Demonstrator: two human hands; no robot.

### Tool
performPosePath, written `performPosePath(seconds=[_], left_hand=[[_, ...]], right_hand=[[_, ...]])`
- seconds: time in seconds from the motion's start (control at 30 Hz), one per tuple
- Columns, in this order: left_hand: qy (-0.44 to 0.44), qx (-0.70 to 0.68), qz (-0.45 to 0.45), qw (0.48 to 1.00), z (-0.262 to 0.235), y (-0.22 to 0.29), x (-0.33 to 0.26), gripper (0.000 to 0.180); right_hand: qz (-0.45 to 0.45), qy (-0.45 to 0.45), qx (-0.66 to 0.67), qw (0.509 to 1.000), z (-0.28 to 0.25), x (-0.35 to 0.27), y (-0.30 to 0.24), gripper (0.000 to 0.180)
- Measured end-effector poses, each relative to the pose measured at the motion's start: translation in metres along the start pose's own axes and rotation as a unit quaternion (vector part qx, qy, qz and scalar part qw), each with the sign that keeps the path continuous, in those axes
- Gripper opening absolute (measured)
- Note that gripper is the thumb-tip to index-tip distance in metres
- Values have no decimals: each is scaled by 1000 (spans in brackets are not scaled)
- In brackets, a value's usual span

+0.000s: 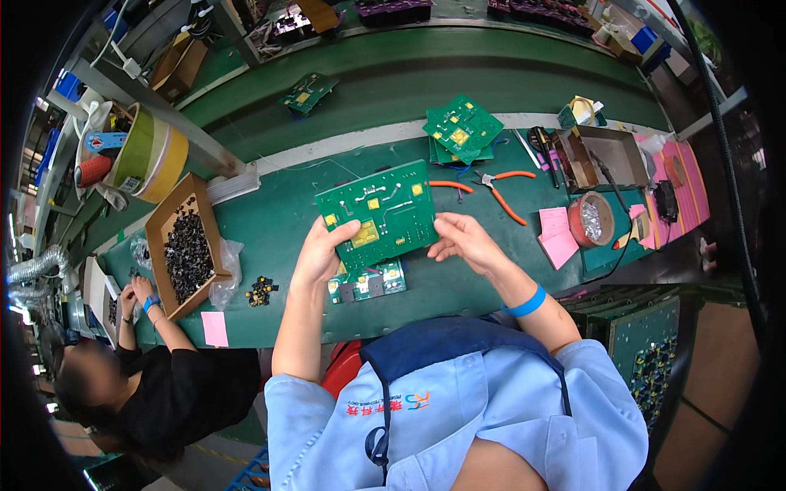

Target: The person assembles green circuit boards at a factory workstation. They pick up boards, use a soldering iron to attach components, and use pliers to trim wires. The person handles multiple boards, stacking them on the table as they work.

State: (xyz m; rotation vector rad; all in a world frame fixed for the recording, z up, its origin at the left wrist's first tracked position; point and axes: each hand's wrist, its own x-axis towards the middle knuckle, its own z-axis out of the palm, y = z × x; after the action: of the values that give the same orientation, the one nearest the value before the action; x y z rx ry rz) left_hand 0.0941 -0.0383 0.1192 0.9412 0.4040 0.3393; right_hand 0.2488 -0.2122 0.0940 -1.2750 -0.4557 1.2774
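A green circuit board [401, 196] with yellow patches is tilted up above the bench, held between my two hands. My left hand [321, 250] grips its left edge, the thumb lying across the face by a yellow patch. At the lower right corner, my right hand [463, 243] pinches the edge with curled fingers. Partly hidden beneath it, another circuit board [383, 282] carrying dark and white parts lies on the green bench top. Just beyond the held board sits a stack of green circuit boards [463, 131]. Orange-handled pliers [501, 192] lie right of it.
Small black parts fill a cardboard box [190, 254] at left; a loose pile of parts [262, 291] lies nearby. A co-worker [164, 385] works there. At right are pink notes [557, 237], a round tub [591, 219] and a cardboard tray [614, 155]. One board [309, 93] lies beyond the ledge.
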Motion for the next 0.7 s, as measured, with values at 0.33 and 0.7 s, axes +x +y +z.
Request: performPosePath(seconds=[0.33,0.7], left_hand=[[-151,615,305,711,20,18,-29,39],[202,587,309,720,-28,-7,-49,35]], right_hand=[[58,-56,232,969,-6,15,0,37],[-65,-25,176,982,18,18,-2,49]])
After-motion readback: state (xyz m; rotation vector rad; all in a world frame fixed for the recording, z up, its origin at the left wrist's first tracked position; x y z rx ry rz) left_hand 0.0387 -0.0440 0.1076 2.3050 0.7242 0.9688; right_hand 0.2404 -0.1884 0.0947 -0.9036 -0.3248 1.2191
